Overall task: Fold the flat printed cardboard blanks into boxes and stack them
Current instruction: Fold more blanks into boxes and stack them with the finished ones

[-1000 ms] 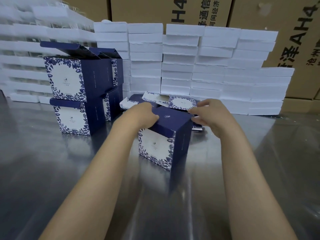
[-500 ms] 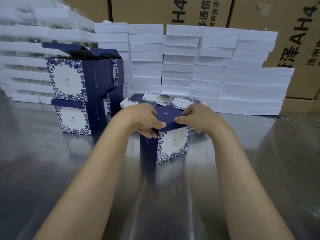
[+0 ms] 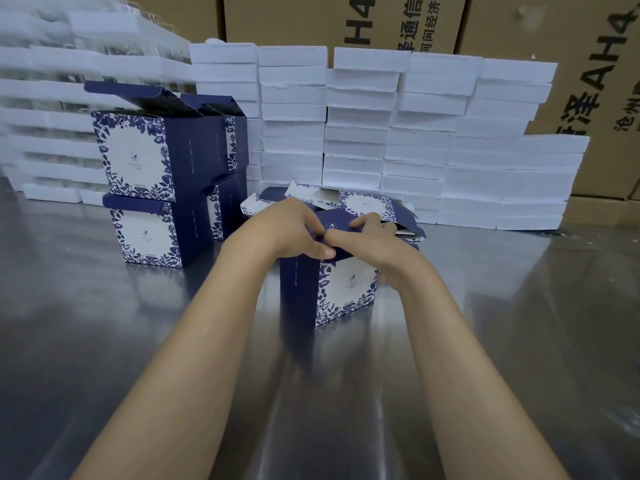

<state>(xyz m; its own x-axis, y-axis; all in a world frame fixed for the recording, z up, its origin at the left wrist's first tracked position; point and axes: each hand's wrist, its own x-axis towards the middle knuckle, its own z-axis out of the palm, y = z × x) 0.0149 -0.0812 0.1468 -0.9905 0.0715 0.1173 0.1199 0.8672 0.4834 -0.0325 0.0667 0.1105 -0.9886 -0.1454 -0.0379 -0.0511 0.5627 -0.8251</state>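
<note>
A navy box with a white floral-bordered panel stands upright on the steel table in the middle. My left hand and my right hand both grip its navy top flap, thumbs meeting at the flap's near edge. Behind the hands lies a pile of flat printed blanks. To the left, folded boxes stand stacked two high in two columns, the upper ones with lids open.
Stacks of white foam trays form a wall along the back of the steel table. Large brown cartons with black lettering stand behind them. Bare table surface spreads to the near left and right.
The box was turned so its white panel now faces right-front, and it stands square on the table. Both hands closed in together over the top flap.
</note>
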